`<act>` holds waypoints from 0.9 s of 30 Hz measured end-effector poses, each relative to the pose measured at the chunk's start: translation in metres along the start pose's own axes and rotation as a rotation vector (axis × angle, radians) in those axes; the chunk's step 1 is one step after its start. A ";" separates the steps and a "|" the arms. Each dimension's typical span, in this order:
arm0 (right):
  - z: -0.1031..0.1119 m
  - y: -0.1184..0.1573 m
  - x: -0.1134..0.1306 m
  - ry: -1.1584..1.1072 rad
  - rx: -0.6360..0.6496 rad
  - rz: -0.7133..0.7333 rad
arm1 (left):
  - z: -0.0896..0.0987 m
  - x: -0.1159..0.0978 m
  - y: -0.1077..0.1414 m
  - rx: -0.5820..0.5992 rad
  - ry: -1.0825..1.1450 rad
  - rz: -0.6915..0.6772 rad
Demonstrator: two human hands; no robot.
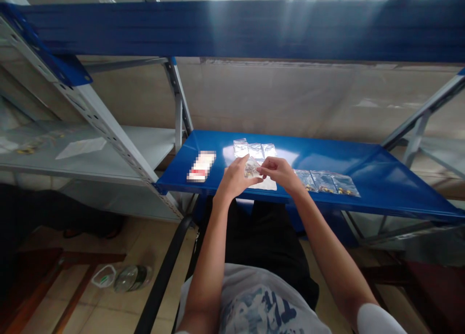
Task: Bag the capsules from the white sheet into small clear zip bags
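My left hand [235,178] is wrapped round a small clear plastic bag [250,168] with small pieces in it, above the blue shelf. On the bag's right side, my right hand [279,171] has its thumb and forefinger pinched together; what they hold, if anything, is too small to name. Beneath both hands lies a pale sheet [268,183]. Behind them are clear plastic bags [255,151] in a row. To the right of my right hand lie several clear bags [325,182] with small yellow and dark pieces inside.
A blue shelf board [381,179] spans the front, with a blurred-out card [201,167] at its left. Overhead runs a blue beam [232,31]. Metal uprights [98,116] and a grey shelf [145,142] stand left. A clear bottle [127,278] lies on the floor.
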State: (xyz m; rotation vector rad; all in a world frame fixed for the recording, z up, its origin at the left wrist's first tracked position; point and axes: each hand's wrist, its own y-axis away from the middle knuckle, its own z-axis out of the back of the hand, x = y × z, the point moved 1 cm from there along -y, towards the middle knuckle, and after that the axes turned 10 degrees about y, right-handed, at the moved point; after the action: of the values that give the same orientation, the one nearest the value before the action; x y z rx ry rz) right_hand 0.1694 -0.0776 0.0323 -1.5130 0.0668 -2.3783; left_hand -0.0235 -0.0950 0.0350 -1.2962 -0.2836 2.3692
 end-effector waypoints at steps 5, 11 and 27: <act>-0.006 -0.001 -0.005 0.006 -0.007 0.005 | -0.013 -0.003 -0.002 -0.064 -0.096 -0.037; -0.004 0.001 0.001 0.046 0.035 -0.015 | -0.015 -0.002 0.000 -0.092 -0.016 -0.030; -0.007 0.001 -0.005 0.062 0.002 -0.043 | -0.017 -0.007 -0.001 -0.115 -0.093 0.077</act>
State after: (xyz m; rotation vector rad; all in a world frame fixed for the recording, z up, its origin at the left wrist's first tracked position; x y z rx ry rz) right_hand 0.1653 -0.0784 0.0251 -1.4536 0.0464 -2.4578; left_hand -0.0061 -0.0977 0.0316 -1.2707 -0.4106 2.5151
